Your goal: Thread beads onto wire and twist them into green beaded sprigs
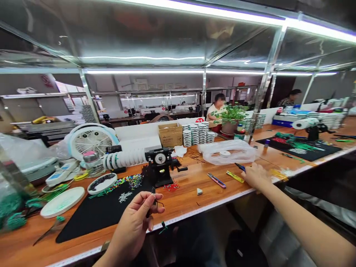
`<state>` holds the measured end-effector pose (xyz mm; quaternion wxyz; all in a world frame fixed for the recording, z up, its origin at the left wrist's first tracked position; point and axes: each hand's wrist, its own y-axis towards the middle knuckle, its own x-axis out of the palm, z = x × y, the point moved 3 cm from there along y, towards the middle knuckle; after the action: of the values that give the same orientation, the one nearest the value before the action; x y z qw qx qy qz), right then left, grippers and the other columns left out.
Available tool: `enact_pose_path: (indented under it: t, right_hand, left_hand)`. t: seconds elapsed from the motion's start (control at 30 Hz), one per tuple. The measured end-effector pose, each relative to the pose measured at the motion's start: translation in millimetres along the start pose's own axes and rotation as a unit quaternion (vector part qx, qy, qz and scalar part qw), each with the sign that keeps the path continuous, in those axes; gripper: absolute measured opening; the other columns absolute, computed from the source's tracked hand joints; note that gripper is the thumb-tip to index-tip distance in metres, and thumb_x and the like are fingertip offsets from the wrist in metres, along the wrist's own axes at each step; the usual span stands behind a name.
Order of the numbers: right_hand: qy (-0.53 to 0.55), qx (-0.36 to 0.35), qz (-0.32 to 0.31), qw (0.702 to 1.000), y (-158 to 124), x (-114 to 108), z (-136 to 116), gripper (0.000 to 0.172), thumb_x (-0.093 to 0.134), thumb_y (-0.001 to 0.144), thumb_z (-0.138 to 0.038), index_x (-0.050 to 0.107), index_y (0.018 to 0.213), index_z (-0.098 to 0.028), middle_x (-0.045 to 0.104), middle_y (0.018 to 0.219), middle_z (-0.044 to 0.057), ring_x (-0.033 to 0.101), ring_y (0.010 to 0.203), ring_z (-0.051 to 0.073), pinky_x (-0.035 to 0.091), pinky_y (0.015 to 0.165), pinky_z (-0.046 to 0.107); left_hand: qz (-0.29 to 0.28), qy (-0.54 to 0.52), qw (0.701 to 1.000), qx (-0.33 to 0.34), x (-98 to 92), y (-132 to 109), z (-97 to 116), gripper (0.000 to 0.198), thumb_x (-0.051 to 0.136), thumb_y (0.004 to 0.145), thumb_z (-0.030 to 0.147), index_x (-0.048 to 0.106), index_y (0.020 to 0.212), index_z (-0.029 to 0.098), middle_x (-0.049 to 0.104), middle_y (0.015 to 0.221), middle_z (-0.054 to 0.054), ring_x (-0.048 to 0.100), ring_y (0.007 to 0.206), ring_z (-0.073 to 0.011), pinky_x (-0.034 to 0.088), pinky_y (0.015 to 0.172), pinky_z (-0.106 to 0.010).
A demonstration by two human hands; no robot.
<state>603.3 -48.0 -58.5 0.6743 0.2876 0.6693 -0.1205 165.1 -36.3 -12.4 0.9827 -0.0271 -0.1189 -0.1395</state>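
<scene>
My left hand (137, 215) is raised over the front edge of the wooden bench (191, 198), fingers pinched on a thin dark wire piece (154, 202). My right hand (254, 175) reaches out to the right and closes round a small blue-handled tool (240, 167) on the bench. A black mat (102, 209) with scattered coloured beads (128, 182) lies left of my left hand. A black hand-crank machine with a dial (160, 165) stands behind it.
Pink cutters (216, 180) and a yellow tool (235, 176) lie near my right hand. White round trays (62, 201), a small fan (90, 140), a cardboard box (170, 134), stacked white reels (198, 133), a plastic bag (229, 151) and a potted plant (230, 119) fill the bench. Two people sit at the far side.
</scene>
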Motion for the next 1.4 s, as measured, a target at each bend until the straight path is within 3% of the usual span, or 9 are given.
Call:
enact_pose_path:
  t: [0.13,0.2,0.4,0.5,0.83,1.0,1.13,1.23,1.4]
  right_hand:
    - [0.066,-0.013,0.044,0.997,-33.2,-17.4,-31.9,0.036,0.04,0.087,-0.04,0.062,0.083,-0.011,0.054,0.092,0.016,0.056,0.082,0.027,0.04,0.072,0.035]
    - [0.223,-0.086,0.037,0.97,-63.8,-32.3,-63.0,0.035,0.048,0.082,-0.047,0.056,0.067,-0.016,0.053,0.079,0.008,0.054,0.076,0.021,0.041,0.07,0.03]
    - [0.554,-0.304,-0.225,0.742,-172.6,-68.9,-166.4,0.035,0.043,0.087,-0.044,0.052,0.066,-0.018,0.052,0.072,0.001,0.048,0.07,0.015,0.039,0.065,0.025]
    - [0.594,-0.32,-0.268,0.688,-198.6,-67.8,-197.3,0.032,0.045,0.086,-0.042,0.055,0.069,-0.017,0.051,0.07,0.001,0.047,0.067,0.014,0.037,0.064,0.025]
    - [0.614,-0.307,-0.257,0.68,-208.8,-53.4,-225.1,0.031,0.049,0.084,-0.034,0.046,0.059,-0.016,0.048,0.066,0.0,0.044,0.065,0.012,0.036,0.062,0.024]
    - [0.595,-0.303,-0.221,0.711,-211.1,-54.6,-227.5,0.033,0.049,0.084,-0.03,0.038,0.056,-0.017,0.044,0.067,-0.001,0.042,0.066,0.012,0.034,0.063,0.024]
    - [0.58,-0.294,-0.2,0.733,-213.0,-53.7,-229.3,0.032,0.048,0.083,-0.029,0.035,0.056,-0.017,0.044,0.069,0.0,0.042,0.068,0.013,0.034,0.063,0.024]
    - [0.565,-0.293,-0.194,0.746,-213.7,-53.8,-230.2,0.032,0.047,0.083,-0.029,0.034,0.056,-0.017,0.044,0.069,0.0,0.043,0.068,0.013,0.034,0.062,0.025]
    - [0.541,-0.301,-0.164,0.768,-214.4,-53.4,-231.7,0.032,0.047,0.084,-0.029,0.035,0.057,-0.018,0.045,0.071,0.001,0.044,0.068,0.014,0.035,0.062,0.025]
  left_hand:
    - [0.016,-0.072,0.997,-0.038,-7.1,-5.9,-1.7,0.017,0.066,0.077,0.03,0.055,0.078,0.017,0.066,0.093,-0.006,0.064,0.072,-0.012,0.025,0.03,-0.01]
    - [0.03,-0.102,0.993,-0.048,-10.0,-8.9,-2.0,0.014,0.066,0.078,0.026,0.055,0.078,0.017,0.067,0.093,-0.008,0.066,0.079,-0.0139,0.024,0.029,-0.009]
    - [0.049,-0.141,0.988,-0.041,-10.8,-16.0,-2.7,0.013,0.065,0.078,0.023,0.053,0.079,0.016,0.068,0.095,-0.011,0.062,0.101,-0.0213,0.022,0.027,-0.009]
    - [0.034,-0.136,0.99,-0.027,-9.7,-19.4,-2.9,0.014,0.064,0.079,0.026,0.053,0.08,0.017,0.067,0.1,-0.011,0.058,0.109,-0.0223,0.023,0.028,-0.009]
    - [0.076,0.001,0.996,0.039,-10.6,-32.1,6.8,0.018,0.067,0.075,0.033,0.061,0.081,0.017,0.069,0.098,-0.01,0.062,0.096,-0.0234,0.029,0.035,-0.013]
    - [0.083,0.016,0.996,0.035,-11.1,-31.9,5.0,0.019,0.064,0.076,0.035,0.062,0.084,0.018,0.068,0.101,-0.009,0.064,0.066,-0.0155,0.024,0.034,-0.017]
    - [0.084,0.001,0.996,0.028,-11.6,-30.7,2.9,0.02,0.064,0.077,0.035,0.06,0.085,0.018,0.068,0.1,-0.009,0.045,0.038,-0.0026,0.016,0.032,-0.017]
    - [0.084,0.0,0.996,0.029,-11.9,-29.7,1.4,0.021,0.064,0.077,0.036,0.06,0.086,0.018,0.069,0.098,-0.008,0.033,0.033,0.001,0.014,0.032,-0.017]
    - [0.09,0.002,0.996,0.029,-12.5,-28.8,-0.5,0.021,0.064,0.076,0.036,0.06,0.086,0.018,0.069,0.098,-0.008,0.045,0.037,-0.0028,0.015,0.032,-0.017]
